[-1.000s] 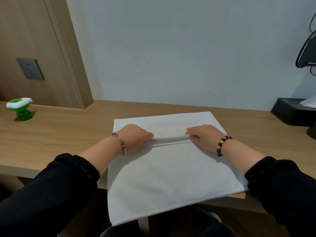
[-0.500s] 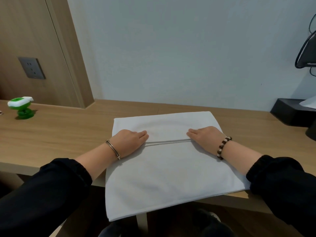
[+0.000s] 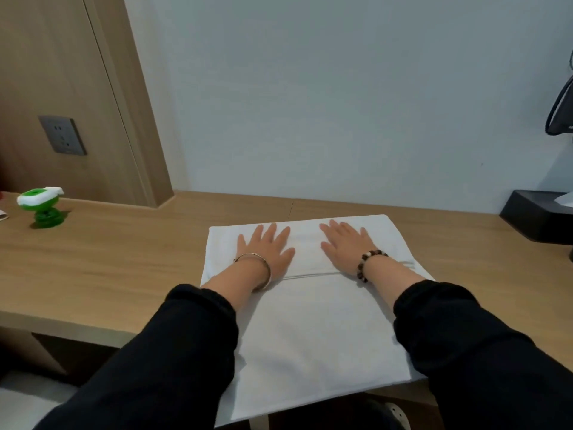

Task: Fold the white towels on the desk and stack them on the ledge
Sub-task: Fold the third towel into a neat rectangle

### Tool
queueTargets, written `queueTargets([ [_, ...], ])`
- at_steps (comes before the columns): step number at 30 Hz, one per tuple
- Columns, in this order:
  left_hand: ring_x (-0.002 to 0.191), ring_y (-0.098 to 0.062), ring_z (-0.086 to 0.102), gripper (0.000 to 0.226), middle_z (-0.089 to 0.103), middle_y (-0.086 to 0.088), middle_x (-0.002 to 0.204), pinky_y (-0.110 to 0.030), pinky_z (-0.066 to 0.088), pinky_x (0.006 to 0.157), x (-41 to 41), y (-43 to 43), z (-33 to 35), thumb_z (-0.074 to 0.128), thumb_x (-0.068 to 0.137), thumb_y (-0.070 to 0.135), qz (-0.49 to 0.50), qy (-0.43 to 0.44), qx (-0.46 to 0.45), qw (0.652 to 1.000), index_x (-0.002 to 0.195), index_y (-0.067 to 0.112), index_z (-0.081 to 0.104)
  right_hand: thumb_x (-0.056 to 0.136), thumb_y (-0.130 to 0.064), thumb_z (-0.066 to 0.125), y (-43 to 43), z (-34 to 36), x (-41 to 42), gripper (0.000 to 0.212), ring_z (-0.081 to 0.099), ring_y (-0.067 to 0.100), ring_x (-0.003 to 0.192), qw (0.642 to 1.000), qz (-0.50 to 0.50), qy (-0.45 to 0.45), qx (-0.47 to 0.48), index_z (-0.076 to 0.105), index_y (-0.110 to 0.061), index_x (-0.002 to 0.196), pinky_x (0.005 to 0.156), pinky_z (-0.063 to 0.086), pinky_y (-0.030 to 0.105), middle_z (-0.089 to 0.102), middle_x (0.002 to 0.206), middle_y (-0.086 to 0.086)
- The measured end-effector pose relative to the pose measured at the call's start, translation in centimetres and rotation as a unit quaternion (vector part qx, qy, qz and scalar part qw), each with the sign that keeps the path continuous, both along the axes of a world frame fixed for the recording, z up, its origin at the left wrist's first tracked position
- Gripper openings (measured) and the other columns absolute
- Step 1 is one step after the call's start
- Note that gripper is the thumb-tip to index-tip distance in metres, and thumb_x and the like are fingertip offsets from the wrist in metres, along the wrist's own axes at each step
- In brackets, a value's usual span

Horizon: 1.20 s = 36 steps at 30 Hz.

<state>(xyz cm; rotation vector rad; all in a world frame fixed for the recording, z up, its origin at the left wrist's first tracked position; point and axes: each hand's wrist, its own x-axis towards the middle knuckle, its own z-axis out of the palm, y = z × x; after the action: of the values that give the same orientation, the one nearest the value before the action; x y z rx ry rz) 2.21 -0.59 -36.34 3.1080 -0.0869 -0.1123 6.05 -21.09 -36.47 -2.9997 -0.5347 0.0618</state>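
A white towel point(image 3: 316, 330) lies flat on the wooden desk point(image 3: 117, 268), its near end hanging over the front edge. Its far part is folded back toward me, with the folded hem running across just behind my wrists. My left hand point(image 3: 266, 248) lies flat on the folded flap, fingers spread and straight. My right hand point(image 3: 345, 246) presses flat on the same flap to the right, fingers straight as well. Neither hand holds anything.
A green and white toy point(image 3: 42, 206) stands at the desk's far left. A black box point(image 3: 539, 214) sits at the far right by the wall. A wooden panel with a grey socket point(image 3: 62, 135) rises at the left.
Both hands let go of the towel's hem and slid forward onto the folded flap, fingers now spread flat. The view has tilted and moved closer.
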Motion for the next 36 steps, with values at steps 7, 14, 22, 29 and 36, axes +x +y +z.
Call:
queueTargets([
  [7,0.146,-0.024,-0.006,0.054,-0.009,0.006,0.159,-0.054,0.004,0.115,2.0,6.5,0.3,0.017,0.101,0.041,0.025,0.036,0.059,0.997,0.151,0.03,-0.002,0.1,-0.042,0.016,-6.8,0.6,3.5,0.055,-0.006,0.02,0.146,0.992,-0.104,0.036,-0.065,0.005,-0.026,0.151,0.114,0.0,0.053,-0.006,0.16,-0.003],
  [14,0.133,-0.023,0.039,0.077,0.036,0.004,0.149,-0.037,0.034,0.108,6.1,8.2,5.0,0.065,0.084,0.042,0.019,0.135,-0.011,0.991,0.148,0.03,0.024,0.088,-0.011,0.054,-3.5,5.5,7.3,0.078,0.023,0.024,0.142,0.986,-0.028,0.16,-0.046,0.012,-0.027,0.152,0.112,0.028,0.044,0.015,0.158,0.0],
  [22,0.077,-0.024,0.059,0.027,0.061,0.001,0.08,-0.026,0.045,0.065,7.3,7.4,8.3,0.079,0.066,0.029,0.013,0.022,0.03,0.999,0.081,0.02,0.058,0.075,-0.024,0.075,-3.0,8.8,7.9,0.025,0.059,0.024,0.079,0.991,-0.049,0.054,-0.11,0.061,-0.01,0.09,0.064,0.044,0.028,0.061,0.088,0.005],
  [29,0.094,-0.034,0.052,0.019,0.054,-0.012,0.096,-0.039,0.045,0.07,4.1,7.1,10.3,0.064,0.081,0.016,-0.032,-0.281,0.022,0.959,0.1,0.01,0.064,0.076,-0.004,0.057,-4.5,11.1,4.5,0.017,0.055,0.029,0.078,0.963,-0.052,-0.264,-0.027,0.056,-0.015,0.089,0.071,0.036,0.033,0.062,0.085,0.007],
  [36,0.062,-0.033,0.053,0.02,0.053,-0.015,0.069,-0.03,0.033,0.044,-5.1,5.6,9.0,0.068,0.062,-0.005,-0.192,-0.385,0.071,0.9,0.081,0.003,0.066,0.055,0.014,0.059,-7.6,7.3,-3.2,0.028,0.049,0.035,0.074,0.92,0.009,-0.382,0.088,0.053,-0.004,0.075,0.063,0.03,0.035,0.053,0.079,0.015],
])
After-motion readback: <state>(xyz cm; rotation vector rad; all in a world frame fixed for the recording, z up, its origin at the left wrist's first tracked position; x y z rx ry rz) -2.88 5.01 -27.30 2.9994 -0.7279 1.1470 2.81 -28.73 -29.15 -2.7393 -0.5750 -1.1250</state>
